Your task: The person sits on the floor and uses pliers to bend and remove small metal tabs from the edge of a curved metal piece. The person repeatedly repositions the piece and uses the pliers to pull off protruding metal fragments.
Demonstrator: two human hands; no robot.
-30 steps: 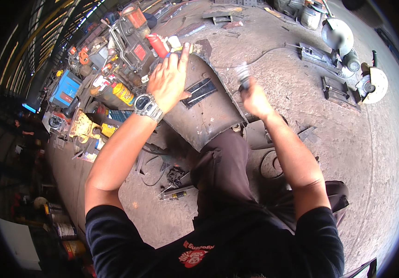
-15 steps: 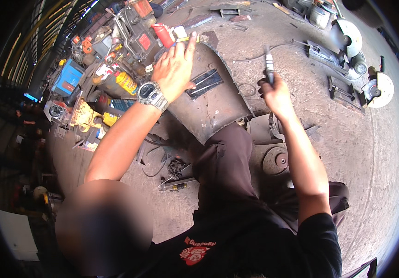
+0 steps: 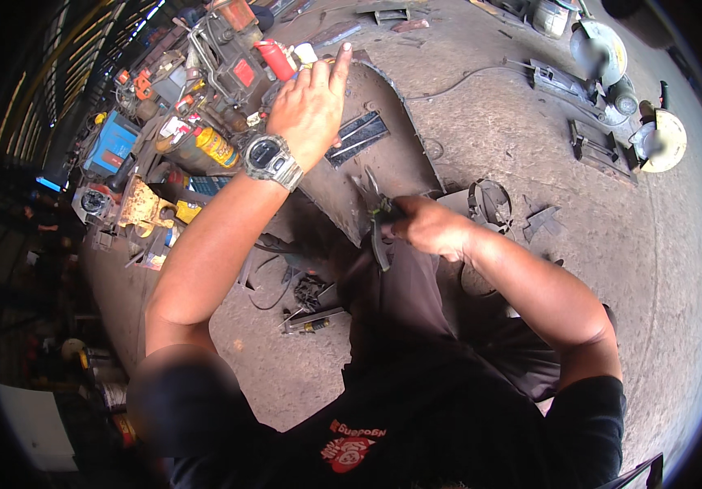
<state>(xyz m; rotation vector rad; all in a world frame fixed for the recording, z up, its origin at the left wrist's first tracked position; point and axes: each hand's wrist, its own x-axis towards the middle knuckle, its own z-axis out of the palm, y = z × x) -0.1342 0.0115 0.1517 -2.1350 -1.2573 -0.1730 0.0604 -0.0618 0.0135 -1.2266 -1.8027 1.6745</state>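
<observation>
My left hand (image 3: 309,104), with a watch (image 3: 271,158) on its wrist, is over the far left part of a brown curved metal sheet (image 3: 384,175). Its index finger is stretched out and the others bend slightly; their tips are partly hidden. A dark rectangular piece with pale strips (image 3: 359,138) lies on the sheet beside that hand's thumb. In my right hand (image 3: 435,228) is a pair of pliers (image 3: 377,213), held above the sheet's near edge and my thigh. The jaws point away from me and look parted; one handle hangs below my fingers.
Angle grinders (image 3: 661,145) and a dark metal piece (image 3: 600,148) lie at the right on the concrete floor. Far left is a clutter of tools, a yellow bottle (image 3: 216,147), a red bottle (image 3: 275,59) and a blue box (image 3: 112,140). A cable (image 3: 465,80) crosses behind the sheet.
My right hand has swung left and nearer, from above the floor beyond the sheet's right side to its near edge, bringing the tool along. My left hand has shifted only slightly.
</observation>
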